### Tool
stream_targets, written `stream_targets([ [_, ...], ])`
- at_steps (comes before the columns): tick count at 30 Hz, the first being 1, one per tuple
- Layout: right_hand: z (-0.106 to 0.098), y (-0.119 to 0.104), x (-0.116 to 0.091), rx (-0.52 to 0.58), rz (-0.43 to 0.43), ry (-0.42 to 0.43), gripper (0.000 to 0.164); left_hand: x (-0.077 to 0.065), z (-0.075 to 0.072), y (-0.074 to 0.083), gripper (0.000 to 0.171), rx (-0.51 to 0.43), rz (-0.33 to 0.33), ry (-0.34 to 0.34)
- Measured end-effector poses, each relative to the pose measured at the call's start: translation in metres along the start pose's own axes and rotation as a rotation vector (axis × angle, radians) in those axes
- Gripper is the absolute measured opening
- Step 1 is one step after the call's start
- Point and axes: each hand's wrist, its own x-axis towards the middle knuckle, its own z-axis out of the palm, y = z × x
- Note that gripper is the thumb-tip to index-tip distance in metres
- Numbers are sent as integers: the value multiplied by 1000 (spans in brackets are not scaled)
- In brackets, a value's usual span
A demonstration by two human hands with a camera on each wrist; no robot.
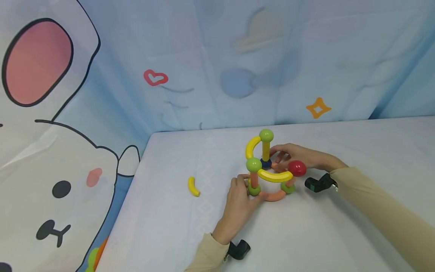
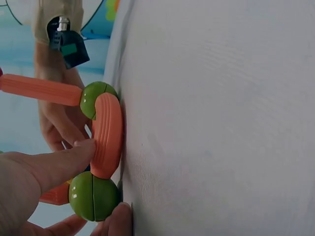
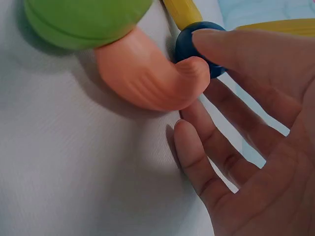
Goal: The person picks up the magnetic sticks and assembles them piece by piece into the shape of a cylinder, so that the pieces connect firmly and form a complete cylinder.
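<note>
A toy frame of balls and rods (image 1: 275,176) stands on the table, with green balls, a red ball (image 1: 297,168) and yellow curved rods on top. My left hand (image 1: 238,207) grips its near left lower corner. In the left wrist view the thumb presses an orange curved rod (image 2: 108,135), and fingers reach round a green ball (image 2: 94,196). At the back, my right hand (image 1: 304,156) holds the blue ball (image 3: 184,46) between thumb and fingers. Beside that ball lies the end of another orange curved rod (image 3: 142,73), which extends from a green ball (image 3: 88,19).
A loose yellow curved piece (image 1: 193,186) lies left of the frame on the white table cover (image 1: 163,226). Behind the table hangs a blue printed curtain (image 1: 210,105). Each wrist carries a black camera (image 1: 319,183).
</note>
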Motion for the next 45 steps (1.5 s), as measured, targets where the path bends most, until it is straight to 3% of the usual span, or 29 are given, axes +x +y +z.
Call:
stream_targets([
  [5,1,-1,-1,-39,-33,23,42,2,0,0,54,-70,-24,-4],
  [13,-1,-2,-9,-92,-34,80,46,6,1,1,51,-80,-23,9],
  [19,-4,2,-16,-119,0,103,49,16,-2,1,50,-90,-39,-28],
  [24,-5,4,-27,-144,45,131,62,27,-5,1,48,-82,-16,-47],
  [37,14,1,-62,-93,176,194,67,50,-11,3,43,-44,-5,-118],
  [45,35,0,-86,10,156,203,62,63,-15,1,35,6,32,-137],
])
